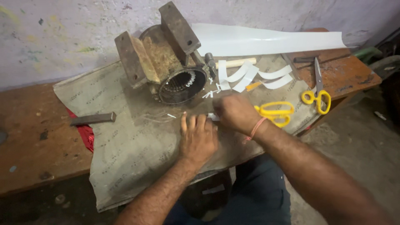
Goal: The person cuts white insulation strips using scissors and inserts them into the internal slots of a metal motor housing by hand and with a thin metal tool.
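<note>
My left hand [197, 137] lies flat on a grey sheet [129, 141] spread over the wooden bench, fingers together and pointing away. My right hand [236, 111] is curled just right of it, its fingers closed around a small white paper strip [212, 117] that peeks out at the fingertips. Behind the hands stands a rusty motor stator housing [166, 62] with its slotted bore facing me. Yellow-handled scissors [275, 113] lie right beside my right wrist.
Cut white paper strips [246, 75] and a large white sheet [266, 39] lie at the back right. A second pair of yellow scissors [318, 93], a wooden-handled hammer [221, 63], a dark metal bar [92, 119] and red cloth [85, 135] are on the bench [29, 137].
</note>
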